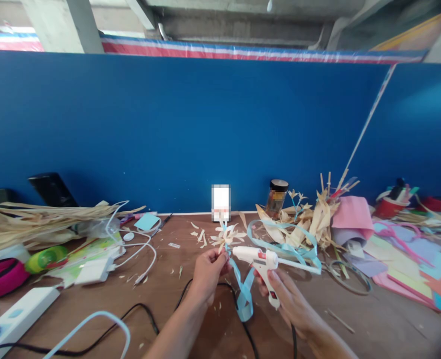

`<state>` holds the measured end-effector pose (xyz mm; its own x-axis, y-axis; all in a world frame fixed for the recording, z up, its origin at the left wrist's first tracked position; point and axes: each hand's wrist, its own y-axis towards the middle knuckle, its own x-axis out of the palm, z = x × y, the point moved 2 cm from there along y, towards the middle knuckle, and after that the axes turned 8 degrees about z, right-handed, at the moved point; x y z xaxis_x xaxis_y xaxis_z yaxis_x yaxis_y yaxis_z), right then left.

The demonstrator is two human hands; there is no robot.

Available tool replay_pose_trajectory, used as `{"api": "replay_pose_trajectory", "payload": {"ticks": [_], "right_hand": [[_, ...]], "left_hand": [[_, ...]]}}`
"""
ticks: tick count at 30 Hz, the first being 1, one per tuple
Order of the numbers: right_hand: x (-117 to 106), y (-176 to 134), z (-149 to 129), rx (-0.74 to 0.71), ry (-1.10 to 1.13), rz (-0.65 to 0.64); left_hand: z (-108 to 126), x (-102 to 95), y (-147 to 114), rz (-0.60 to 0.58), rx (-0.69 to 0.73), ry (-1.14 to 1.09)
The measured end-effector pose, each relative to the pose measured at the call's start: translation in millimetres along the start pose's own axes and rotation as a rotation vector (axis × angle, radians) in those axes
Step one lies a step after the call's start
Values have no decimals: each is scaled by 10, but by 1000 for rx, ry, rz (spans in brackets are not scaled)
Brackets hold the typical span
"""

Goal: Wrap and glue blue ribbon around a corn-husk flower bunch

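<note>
My left hand (206, 275) is closed in a pinch on a small flower (228, 236) made of pale dried husk strips, at the middle of the table. Light blue ribbon (246, 301) hangs from the flower's stem and curls down toward the table. A white hot glue gun (258, 257) is wrapped in my right hand (287, 298), its nozzle pointing left, close beside the stem and my left fingertips. Whether the nozzle touches the stem I cannot tell. From the gun's rear sticks out a white glue stick (299, 266).
Black cords (140, 310) cross the table's front. White cables, a charger (93, 271) and a power strip (26, 319) lie left, near a husk bundle (56, 222). A jar (278, 197), more husks (321, 219) and coloured paper (407, 276) are right. A blue partition (220, 119) stands behind.
</note>
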<state>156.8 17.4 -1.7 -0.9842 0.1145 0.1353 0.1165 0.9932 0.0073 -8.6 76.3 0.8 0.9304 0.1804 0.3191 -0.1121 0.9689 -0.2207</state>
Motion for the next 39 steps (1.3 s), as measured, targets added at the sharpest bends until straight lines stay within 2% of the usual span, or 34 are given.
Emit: {"api": "replay_pose_trajectory", "payload": {"ticks": [6, 10, 14, 21, 26, 33, 39], "right_hand": [[-33, 25, 84, -26, -38, -17], [10, -10, -14, 38, 47, 35], [29, -28, -79, 42, 80, 68], [-22, 21, 52, -32, -7, 15], [-1, 1, -27, 51, 152, 5], [-7, -14, -151, 114, 303, -175], [-75, 43, -96, 130, 467, -211]], "left_hand": [[-8, -3, 8, -1, 2, -2], [-2, -2, 4, 2, 8, -15], [5, -1, 0, 3, 4, -9], [8, -1, -6, 7, -1, -10], [6, -1, 3, 10, 5, -25], [4, -19, 16, 13, 13, -26], [10, -13, 25, -43, 11, -25]]}}
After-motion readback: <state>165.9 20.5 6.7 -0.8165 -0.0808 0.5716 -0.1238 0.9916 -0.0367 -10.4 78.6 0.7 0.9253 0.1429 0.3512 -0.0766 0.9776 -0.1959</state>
